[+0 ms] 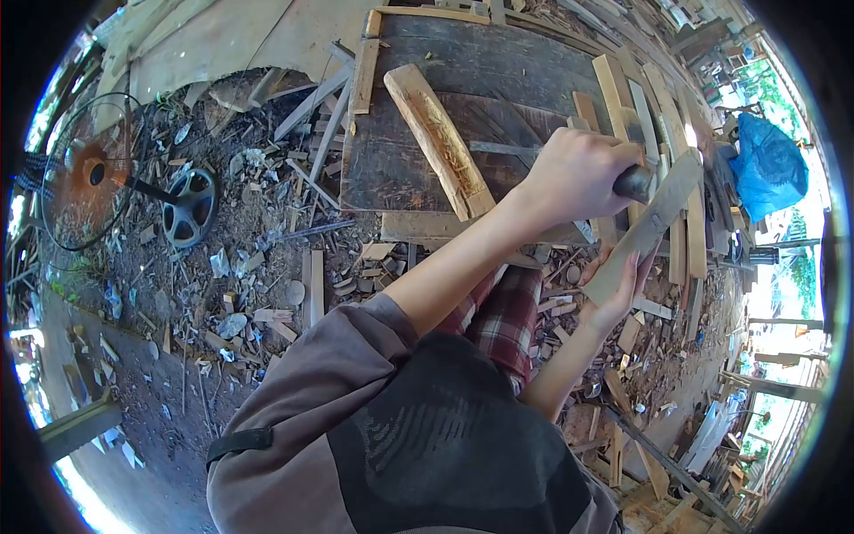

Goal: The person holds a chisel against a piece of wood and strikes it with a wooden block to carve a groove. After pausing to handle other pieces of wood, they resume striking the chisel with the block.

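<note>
Left hand (583, 173): closed around dark handle (633, 183). Right hand (618, 283): clamped on slat (654, 222), apart from left hand. Slat: at bench's (498, 55) right side. Block (436, 133): on bench.

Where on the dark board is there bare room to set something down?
Beyond the hollowed wood piece, up to the pale far strip, the board is mostly bare; so is a patch left of that piece. Crowded at right: wood strips, left hand, right hand.
</note>
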`<move>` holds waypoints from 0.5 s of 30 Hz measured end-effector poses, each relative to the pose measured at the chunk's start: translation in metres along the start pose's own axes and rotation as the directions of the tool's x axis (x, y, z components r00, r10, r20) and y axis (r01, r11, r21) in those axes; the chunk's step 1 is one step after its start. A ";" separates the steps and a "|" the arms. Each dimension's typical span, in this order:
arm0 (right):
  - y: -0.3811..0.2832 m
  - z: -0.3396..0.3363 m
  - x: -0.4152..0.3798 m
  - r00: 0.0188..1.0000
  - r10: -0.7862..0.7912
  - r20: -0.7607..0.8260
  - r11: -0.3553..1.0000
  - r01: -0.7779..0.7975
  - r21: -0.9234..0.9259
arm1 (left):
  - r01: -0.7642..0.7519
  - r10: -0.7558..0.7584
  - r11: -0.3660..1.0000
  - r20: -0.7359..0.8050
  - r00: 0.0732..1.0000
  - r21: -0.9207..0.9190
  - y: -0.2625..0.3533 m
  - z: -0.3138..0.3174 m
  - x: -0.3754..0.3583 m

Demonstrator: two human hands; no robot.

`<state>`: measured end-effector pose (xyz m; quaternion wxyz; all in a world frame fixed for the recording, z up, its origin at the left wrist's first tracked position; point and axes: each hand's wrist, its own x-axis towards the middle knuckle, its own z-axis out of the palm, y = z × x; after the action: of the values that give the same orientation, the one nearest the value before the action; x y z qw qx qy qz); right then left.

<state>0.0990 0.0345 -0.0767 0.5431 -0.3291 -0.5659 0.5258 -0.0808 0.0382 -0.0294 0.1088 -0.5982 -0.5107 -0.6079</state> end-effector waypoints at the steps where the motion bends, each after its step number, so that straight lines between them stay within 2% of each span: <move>1: 0.000 -0.001 0.000 1.000 -0.017 -0.009 1.000 0.017 -0.009 | -0.007 0.006 1.000 -0.050 0.999 -0.019 0.002 0.002 0.001; 4: 0.000 -0.005 0.003 0.998 -0.055 -0.028 0.998 0.054 -0.027 | 0.036 -0.036 0.999 -0.239 0.970 -0.003 0.006 0.008 0.001; 7: -0.002 -0.005 0.003 0.998 -0.055 -0.038 0.998 0.054 -0.027 | 0.078 -0.063 0.996 -0.354 0.933 0.029 0.012 0.003 0.005; 10: -0.003 -0.006 0.002 0.999 -0.035 -0.037 0.999 0.033 -0.032 | 0.076 -0.056 0.997 -0.416 0.908 0.031 0.011 0.003 0.008; 15: -0.004 -0.006 0.001 0.999 -0.013 -0.039 0.998 0.011 -0.054 | 0.094 -0.067 0.995 -0.425 0.903 0.042 0.008 -0.003 0.011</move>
<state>0.1049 0.0355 -0.0740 0.5482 -0.3505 -0.5711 0.5004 -0.0792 0.0373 -0.0154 0.2101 -0.4270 -0.5178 -0.7109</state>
